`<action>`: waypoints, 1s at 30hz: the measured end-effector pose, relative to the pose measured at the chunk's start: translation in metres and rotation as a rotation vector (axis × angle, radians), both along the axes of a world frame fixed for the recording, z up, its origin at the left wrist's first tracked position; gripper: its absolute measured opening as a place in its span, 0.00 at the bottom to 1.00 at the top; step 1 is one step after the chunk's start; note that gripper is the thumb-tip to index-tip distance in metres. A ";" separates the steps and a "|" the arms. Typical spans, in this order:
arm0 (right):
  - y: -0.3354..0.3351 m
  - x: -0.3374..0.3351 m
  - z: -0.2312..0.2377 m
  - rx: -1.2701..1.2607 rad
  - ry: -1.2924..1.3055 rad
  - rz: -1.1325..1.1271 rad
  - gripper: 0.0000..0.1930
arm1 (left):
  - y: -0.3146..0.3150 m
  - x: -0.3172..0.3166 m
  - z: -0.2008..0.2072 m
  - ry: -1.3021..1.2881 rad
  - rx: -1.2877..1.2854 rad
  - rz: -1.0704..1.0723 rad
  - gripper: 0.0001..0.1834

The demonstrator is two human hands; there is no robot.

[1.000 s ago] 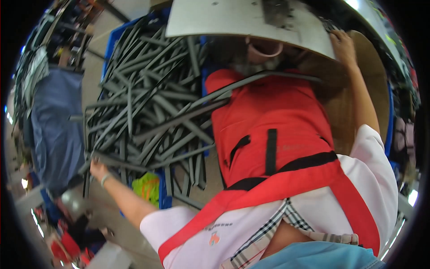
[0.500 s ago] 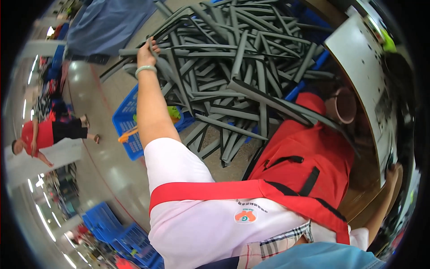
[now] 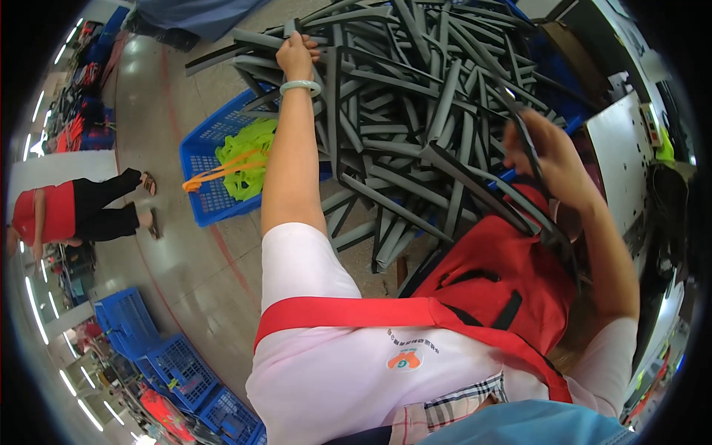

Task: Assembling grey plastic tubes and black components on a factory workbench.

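Head view showed a tangled pile of grey foam-like strips ahead of the person, heaped loosely and crossing at many angles. At the pile's left edge, the left hand, with a pale bracelet at its wrist, was closed around a strip end that poked out beyond the fingers; how the rest of that piece ran could not be told. Bent in over the pile's right side, the right hand gripped a dark-edged strip that hung down past the palm toward the red apron. A white table stood to the right of this hand. Beside the left forearm, a blue basket on the floor held lime-green fabric and an orange strap. Farther left were another person in a red top and several blue crates.
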State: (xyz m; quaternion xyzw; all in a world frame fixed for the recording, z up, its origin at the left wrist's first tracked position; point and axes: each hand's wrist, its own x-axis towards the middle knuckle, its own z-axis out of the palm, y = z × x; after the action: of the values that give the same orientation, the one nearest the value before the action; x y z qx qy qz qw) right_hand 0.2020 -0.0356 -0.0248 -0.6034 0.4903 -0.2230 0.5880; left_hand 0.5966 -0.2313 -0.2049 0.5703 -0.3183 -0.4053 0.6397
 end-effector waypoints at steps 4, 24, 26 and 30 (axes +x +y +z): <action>-0.089 0.060 -0.012 -0.307 0.240 0.345 0.12 | 0.006 0.014 -0.005 0.113 0.003 -0.054 0.17; -0.254 0.208 -0.073 -0.252 0.757 0.594 0.33 | 0.023 0.037 -0.042 0.493 -0.126 -0.201 0.09; -0.257 0.220 -0.066 -0.174 0.798 0.613 0.33 | 0.023 0.046 -0.045 0.521 -0.110 -0.267 0.10; -0.259 0.231 -0.068 -0.207 0.839 0.696 0.42 | 0.024 0.055 -0.050 0.570 -0.094 -0.341 0.10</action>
State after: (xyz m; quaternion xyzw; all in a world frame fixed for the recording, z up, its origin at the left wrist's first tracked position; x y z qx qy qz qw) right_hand 0.4326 -0.2943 -0.0927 -0.8215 0.4297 0.1971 0.3189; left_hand 0.6516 -0.2077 -0.2551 0.3426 -0.2358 -0.6345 0.6515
